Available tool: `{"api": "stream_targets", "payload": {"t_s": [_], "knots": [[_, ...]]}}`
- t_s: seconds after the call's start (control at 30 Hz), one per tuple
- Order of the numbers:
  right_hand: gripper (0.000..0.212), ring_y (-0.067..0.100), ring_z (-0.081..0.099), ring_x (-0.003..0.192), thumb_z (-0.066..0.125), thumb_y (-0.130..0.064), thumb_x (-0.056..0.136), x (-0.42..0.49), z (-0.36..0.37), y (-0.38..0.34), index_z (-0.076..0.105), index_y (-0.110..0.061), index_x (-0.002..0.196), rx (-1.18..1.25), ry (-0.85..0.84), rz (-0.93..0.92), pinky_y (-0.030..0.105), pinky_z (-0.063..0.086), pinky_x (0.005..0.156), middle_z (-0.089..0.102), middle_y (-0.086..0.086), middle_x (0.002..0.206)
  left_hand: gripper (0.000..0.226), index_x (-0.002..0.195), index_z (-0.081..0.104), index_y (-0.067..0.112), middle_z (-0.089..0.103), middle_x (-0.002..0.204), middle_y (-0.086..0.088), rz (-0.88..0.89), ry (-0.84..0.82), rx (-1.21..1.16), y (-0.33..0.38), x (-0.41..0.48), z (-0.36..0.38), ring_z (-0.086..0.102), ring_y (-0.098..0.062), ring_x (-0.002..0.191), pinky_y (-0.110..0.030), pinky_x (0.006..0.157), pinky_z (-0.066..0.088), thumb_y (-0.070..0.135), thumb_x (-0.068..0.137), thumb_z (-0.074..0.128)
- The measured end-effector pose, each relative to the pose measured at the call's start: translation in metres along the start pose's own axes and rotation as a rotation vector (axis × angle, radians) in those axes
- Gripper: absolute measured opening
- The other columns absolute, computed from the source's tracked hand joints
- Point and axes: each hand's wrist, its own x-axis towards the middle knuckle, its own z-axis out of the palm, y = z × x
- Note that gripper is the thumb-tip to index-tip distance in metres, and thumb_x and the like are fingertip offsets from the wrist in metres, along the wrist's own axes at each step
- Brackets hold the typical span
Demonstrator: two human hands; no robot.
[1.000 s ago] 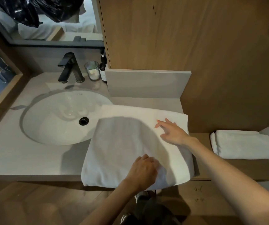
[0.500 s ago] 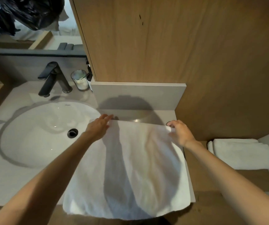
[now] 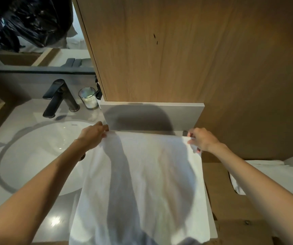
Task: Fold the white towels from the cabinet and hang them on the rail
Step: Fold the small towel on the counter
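Two hands at work: left hand [image 3: 93, 137] and right hand [image 3: 202, 139] each pinch a far corner of the white towel [image 3: 142, 183], spread on the grey counter [image 3: 18, 117], overlapping the sink [image 3: 36, 152] at left; wood panelling [image 3: 160, 50] rises just beyond, a folded towel [image 3: 283, 170] lies right.

There were two white towels: one spread towel [image 3: 151, 183] lay flat just right of the sink [image 3: 36, 152] and covered a part of its right rim, and one folded towel [image 3: 274, 175] lay further right of the sink, well apart from it. There was only one sink. Behind the sink stood one dark faucet [image 3: 59, 98] and one glass [image 3: 88, 98]. One dark bottle [image 3: 98, 92] showed behind the sink to the right, mostly hidden by one wooden panel [image 3: 160, 50]. There were two hands, the left hand [image 3: 92, 137] and the right hand [image 3: 202, 140], one pinching each far corner of the spread towel. One black plastic bag [image 3: 23, 18] showed high behind the sink.
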Motion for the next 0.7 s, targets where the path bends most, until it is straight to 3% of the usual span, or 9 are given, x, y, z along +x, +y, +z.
{"api": "stream_targets", "payload": {"t_s": [0.07, 0.17, 0.27, 0.37, 0.53, 0.7], "knots": [[0.003, 0.017, 0.068, 0.068, 0.057, -0.014, 0.096, 0.003, -0.009, -0.004, 0.059, -0.015, 0.098, 0.048, 0.095, -0.001, 0.034, 0.058, 0.071, 0.066, 0.008, 0.086, 0.030, 0.125, 0.057, 0.013, 0.051, 0.110, -0.015, 0.014, 0.093, -0.038, -0.001, 0.001, -0.010, 0.058, -0.038, 0.091, -0.036, 0.067, 0.040, 0.011, 0.096, 0.053], [0.004, 0.028, 0.068, 0.080, 0.057, -0.011, 0.094, 0.003, -0.017, -0.004, 0.059, -0.013, 0.096, 0.075, 0.234, -0.022, 0.046, 0.056, 0.081, 0.068, 0.013, 0.086, 0.030, 0.122, 0.059, 0.010, 0.051, 0.105, -0.015, 0.025, 0.209, -0.108, 0.001, -0.002, -0.020, 0.059, -0.038, 0.079, -0.040, 0.064, 0.045, 0.004, 0.093, 0.053], [0.005, 0.034, 0.066, 0.087, 0.058, -0.009, 0.093, -0.009, -0.018, -0.003, 0.059, -0.011, 0.098, 0.074, 0.364, -0.078, 0.045, 0.055, 0.077, 0.070, 0.015, 0.090, 0.029, 0.114, 0.061, 0.009, 0.051, 0.102, -0.014, 0.062, 0.319, -0.143, -0.001, -0.011, -0.022, 0.059, -0.035, 0.071, -0.041, 0.060, 0.048, -0.004, 0.089, 0.054], [0.004, 0.031, 0.066, 0.080, 0.058, -0.010, 0.094, -0.030, -0.013, -0.002, 0.059, -0.012, 0.097, 0.101, 0.479, -0.123, 0.043, 0.056, 0.070, 0.070, 0.013, 0.088, 0.023, 0.103, 0.060, 0.011, 0.050, 0.100, -0.010, 0.084, 0.418, -0.131, -0.001, -0.027, -0.020, 0.058, -0.034, 0.065, -0.043, 0.052, 0.051, -0.006, 0.087, 0.056], [0.006, 0.021, 0.062, 0.067, 0.058, -0.010, 0.092, -0.080, 0.012, -0.001, 0.058, -0.016, 0.091, 0.179, 0.574, -0.144, 0.041, 0.053, 0.059, 0.065, 0.002, 0.076, 0.009, 0.096, 0.063, 0.011, 0.055, 0.097, -0.007, 0.081, 0.579, -0.149, 0.010, -0.079, -0.011, 0.055, -0.030, 0.057, -0.031, 0.043, 0.043, 0.004, 0.091, 0.060], [0.010, 0.010, 0.059, 0.067, 0.061, -0.008, 0.090, -0.129, 0.052, 0.004, 0.057, -0.017, 0.089, 0.208, 0.604, -0.126, 0.035, 0.051, 0.055, 0.061, -0.005, 0.080, 0.014, 0.100, 0.061, 0.015, 0.056, 0.101, -0.003, 0.028, 0.564, -0.239, 0.015, -0.132, 0.018, 0.055, -0.033, 0.054, -0.035, 0.041, 0.045, 0.005, 0.091, 0.060]]}}
